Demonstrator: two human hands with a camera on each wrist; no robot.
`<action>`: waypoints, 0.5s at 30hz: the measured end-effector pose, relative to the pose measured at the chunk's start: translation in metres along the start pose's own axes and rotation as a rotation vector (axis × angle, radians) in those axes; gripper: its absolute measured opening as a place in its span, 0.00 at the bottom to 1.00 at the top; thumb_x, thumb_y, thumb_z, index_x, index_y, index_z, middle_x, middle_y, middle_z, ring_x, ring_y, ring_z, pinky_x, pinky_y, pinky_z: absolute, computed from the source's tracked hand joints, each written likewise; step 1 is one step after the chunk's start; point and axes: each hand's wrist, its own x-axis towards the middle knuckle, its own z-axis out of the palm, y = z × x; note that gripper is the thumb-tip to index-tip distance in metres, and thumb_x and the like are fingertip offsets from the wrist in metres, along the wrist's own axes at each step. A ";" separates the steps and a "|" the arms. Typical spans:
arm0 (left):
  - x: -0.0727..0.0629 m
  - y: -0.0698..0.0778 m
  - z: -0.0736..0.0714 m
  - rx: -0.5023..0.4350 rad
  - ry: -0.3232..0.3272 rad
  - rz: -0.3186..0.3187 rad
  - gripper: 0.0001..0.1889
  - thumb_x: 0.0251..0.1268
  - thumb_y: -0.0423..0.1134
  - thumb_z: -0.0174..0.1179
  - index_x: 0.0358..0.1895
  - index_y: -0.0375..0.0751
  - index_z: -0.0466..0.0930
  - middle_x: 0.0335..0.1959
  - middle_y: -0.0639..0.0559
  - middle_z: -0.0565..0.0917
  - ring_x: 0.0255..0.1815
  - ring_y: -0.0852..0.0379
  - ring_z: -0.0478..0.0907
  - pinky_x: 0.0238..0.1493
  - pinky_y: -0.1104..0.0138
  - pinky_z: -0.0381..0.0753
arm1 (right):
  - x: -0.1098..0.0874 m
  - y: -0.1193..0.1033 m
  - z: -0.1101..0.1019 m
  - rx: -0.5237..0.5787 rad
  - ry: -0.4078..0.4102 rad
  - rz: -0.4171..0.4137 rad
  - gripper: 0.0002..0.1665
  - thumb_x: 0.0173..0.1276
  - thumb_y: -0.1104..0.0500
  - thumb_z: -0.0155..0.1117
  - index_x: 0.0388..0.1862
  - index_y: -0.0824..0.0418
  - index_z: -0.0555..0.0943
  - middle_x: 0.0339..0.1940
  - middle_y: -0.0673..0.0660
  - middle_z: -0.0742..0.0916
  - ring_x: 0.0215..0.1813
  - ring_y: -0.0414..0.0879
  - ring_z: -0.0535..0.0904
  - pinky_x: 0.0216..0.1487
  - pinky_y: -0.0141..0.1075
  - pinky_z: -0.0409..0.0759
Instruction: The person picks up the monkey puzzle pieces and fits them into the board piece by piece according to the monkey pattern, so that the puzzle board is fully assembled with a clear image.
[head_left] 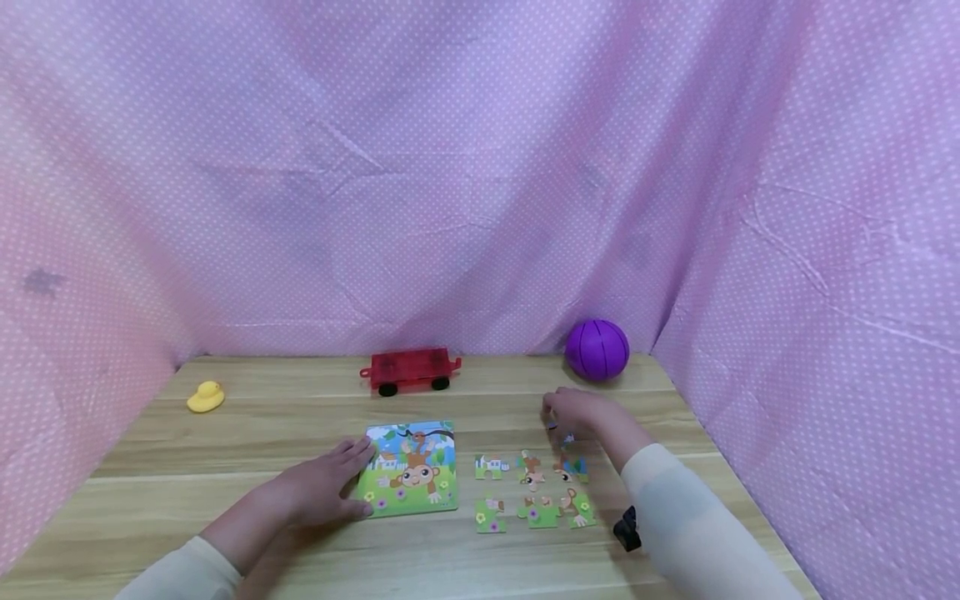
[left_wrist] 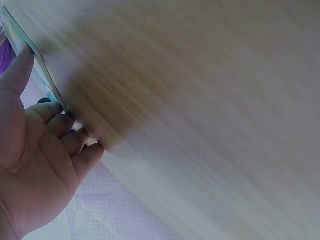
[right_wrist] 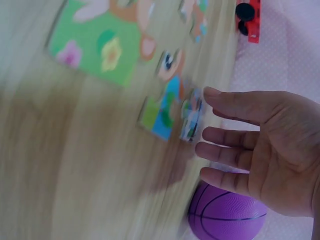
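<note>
My left hand (head_left: 324, 483) rests along the left edge of a square monkey picture puzzle board (head_left: 408, 492). Its thumb (left_wrist: 21, 70) and fingertips touch that edge in the left wrist view. My right hand (head_left: 583, 410) hovers over the far right of the loose jigsaw pieces, fingers pointing down. In the right wrist view, a small blue jigsaw piece (right_wrist: 191, 116) lies just beyond the thumb and fingers (right_wrist: 227, 150), which are apart with nothing seen between them. Other loose pieces, such as a flowered green one (head_left: 491, 517) and a house one (head_left: 491, 467), lie in rows beside the board.
A red toy wagon (head_left: 409, 369) stands at the table's back, with a purple ball (head_left: 597, 350) to its right. A yellow rubber duck (head_left: 206, 397) sits at the far left. Pink dotted cloth (head_left: 450, 208) hangs behind the wooden table. A small black object (head_left: 627, 529) shows beside the right sleeve.
</note>
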 end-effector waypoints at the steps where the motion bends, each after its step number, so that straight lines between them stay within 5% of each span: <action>1: 0.000 0.001 0.000 0.001 -0.001 -0.001 0.50 0.57 0.69 0.60 0.78 0.49 0.54 0.80 0.49 0.52 0.80 0.39 0.47 0.72 0.40 0.58 | -0.001 0.002 0.001 0.000 -0.007 0.009 0.26 0.53 0.55 0.79 0.51 0.53 0.80 0.46 0.52 0.80 0.49 0.49 0.77 0.56 0.47 0.77; 15: 0.002 0.001 0.001 0.003 -0.010 -0.015 0.49 0.56 0.70 0.60 0.78 0.51 0.55 0.80 0.51 0.52 0.80 0.41 0.47 0.71 0.40 0.59 | 0.001 0.004 0.006 0.013 0.015 -0.053 0.14 0.60 0.54 0.73 0.43 0.53 0.79 0.39 0.49 0.78 0.41 0.45 0.72 0.49 0.43 0.76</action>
